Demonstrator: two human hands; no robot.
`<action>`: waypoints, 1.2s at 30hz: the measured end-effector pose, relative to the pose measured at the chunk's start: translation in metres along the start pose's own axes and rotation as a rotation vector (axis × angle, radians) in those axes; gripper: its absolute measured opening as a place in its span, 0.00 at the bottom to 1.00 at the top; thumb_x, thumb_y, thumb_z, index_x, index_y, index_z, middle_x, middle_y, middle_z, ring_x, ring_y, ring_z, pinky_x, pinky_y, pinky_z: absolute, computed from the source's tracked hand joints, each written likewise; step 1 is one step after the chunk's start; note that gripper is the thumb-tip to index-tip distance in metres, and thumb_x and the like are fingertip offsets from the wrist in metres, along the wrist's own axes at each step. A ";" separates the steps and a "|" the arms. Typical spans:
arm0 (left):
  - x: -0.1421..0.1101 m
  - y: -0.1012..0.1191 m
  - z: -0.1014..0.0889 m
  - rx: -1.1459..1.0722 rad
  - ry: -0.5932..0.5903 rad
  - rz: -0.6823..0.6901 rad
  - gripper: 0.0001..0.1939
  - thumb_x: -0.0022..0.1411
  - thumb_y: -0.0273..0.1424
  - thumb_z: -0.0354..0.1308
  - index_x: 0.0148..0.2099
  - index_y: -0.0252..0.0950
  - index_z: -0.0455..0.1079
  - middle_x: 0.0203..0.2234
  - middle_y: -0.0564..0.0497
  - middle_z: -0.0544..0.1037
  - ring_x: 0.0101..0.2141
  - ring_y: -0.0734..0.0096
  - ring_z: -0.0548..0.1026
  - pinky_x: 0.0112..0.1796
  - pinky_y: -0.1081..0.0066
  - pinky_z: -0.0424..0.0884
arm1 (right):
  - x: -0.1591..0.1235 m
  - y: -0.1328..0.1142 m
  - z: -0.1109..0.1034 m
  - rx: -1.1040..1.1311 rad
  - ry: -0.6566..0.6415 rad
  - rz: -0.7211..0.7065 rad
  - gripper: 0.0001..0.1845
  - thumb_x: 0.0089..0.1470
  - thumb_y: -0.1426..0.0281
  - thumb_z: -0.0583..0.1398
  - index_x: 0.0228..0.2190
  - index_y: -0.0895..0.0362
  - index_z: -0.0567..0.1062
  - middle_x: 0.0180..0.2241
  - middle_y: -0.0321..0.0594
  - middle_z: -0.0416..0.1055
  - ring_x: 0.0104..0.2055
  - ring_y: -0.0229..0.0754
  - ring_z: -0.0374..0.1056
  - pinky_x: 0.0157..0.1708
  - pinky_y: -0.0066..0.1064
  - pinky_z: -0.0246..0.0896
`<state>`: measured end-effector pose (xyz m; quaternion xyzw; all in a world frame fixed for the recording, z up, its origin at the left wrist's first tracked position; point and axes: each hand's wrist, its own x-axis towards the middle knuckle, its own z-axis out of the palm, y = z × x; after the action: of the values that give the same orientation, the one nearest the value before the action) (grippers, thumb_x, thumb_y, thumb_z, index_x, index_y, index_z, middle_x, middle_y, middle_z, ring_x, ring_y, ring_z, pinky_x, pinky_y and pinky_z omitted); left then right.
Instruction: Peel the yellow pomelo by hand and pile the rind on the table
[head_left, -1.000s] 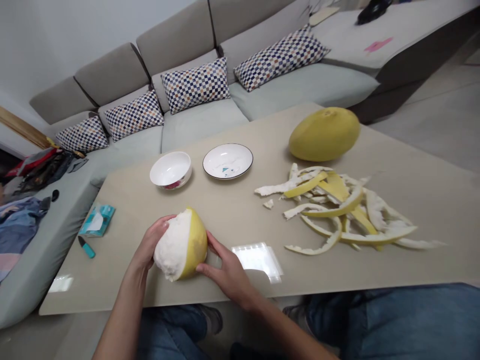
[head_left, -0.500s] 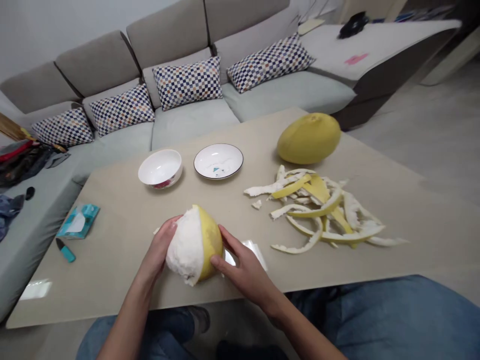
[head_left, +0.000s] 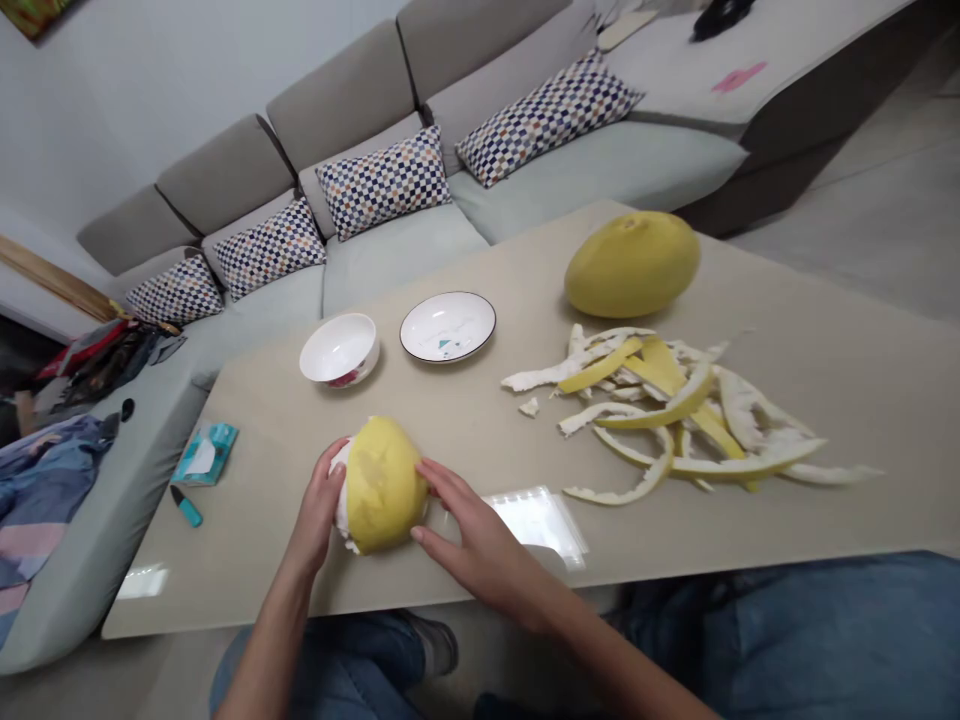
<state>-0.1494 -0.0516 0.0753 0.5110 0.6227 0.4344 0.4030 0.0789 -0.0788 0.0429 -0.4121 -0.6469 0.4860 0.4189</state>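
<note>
A partly peeled pomelo (head_left: 386, 485) is between my hands near the table's front edge, its yellow rind facing up and to the right. White pith shows along its left side. My left hand (head_left: 319, 505) is closed around that pithy side, its thumb on top. On the right side, my right hand (head_left: 476, 545) rests its fingertips on the rind, with the thumb low at the fruit's edge. Strips of pomelo peel (head_left: 682, 400) lie in a loose heap to the right. Behind them sits a whole pomelo (head_left: 632, 265).
Beyond my hands stand a white bowl (head_left: 341, 350) and a dark-rimmed plate (head_left: 448, 327). At the table's left are a teal tissue pack (head_left: 206, 455) and a small teal-handled knife (head_left: 187, 508). A grey sofa (head_left: 397, 250) with checkered cushions borders the table (head_left: 285, 450).
The pomelo has been turned, so more yellow rind and less white pith faces me. My right thumb has shifted toward the fruit's lower edge. The view has tilted and swung left.
</note>
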 end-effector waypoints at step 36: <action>0.003 0.001 0.005 0.298 -0.010 0.183 0.27 0.70 0.49 0.42 0.62 0.40 0.62 0.60 0.44 0.67 0.61 0.60 0.64 0.62 0.55 0.57 | 0.023 0.015 0.035 -0.378 0.124 -0.353 0.54 0.47 0.69 0.66 0.67 0.55 0.43 0.69 0.57 0.39 0.70 0.58 0.39 0.64 0.57 0.48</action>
<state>-0.1448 -0.0480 0.0746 0.6218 0.6292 0.3693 0.2846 0.0407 -0.0642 0.0259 -0.3929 -0.7611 0.2498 0.4516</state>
